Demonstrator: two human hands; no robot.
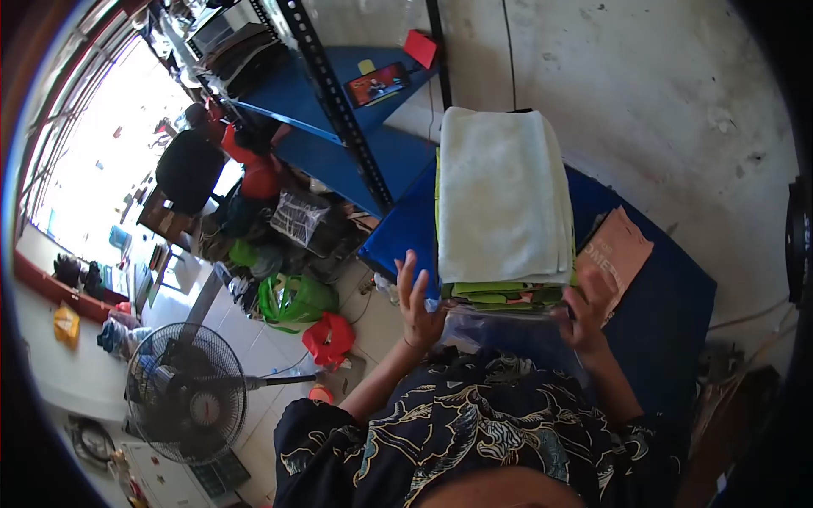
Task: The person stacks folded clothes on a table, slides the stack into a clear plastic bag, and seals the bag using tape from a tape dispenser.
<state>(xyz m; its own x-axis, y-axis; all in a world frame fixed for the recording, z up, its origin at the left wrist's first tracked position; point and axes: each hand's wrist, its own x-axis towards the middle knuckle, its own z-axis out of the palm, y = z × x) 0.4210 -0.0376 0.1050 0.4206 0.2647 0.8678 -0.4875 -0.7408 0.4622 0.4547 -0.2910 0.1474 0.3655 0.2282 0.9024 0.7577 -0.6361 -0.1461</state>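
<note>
A stack of folded cloths lies on the blue tabletop, with a pale, whitish folded cloth point(500, 195) on top and green patterned folded cloths point(508, 295) below it. Clear plastic point(500, 330) shows at the near edge of the stack. My left hand point(417, 309) is raised by the stack's near left corner, its fingers spread and holding nothing. At the near right corner is my right hand point(586, 311), fingers apart beside the cloths and the plastic; whether it touches them I cannot tell.
To the right of the stack lies a pink printed packet point(625, 254) on the blue table point(665, 339). A phone point(377, 85) rests on the blue shelf point(330, 63). At left stand a fan point(186, 394), a green bag point(296, 298) and a red bag point(329, 340). Other people point(190, 165) are further back.
</note>
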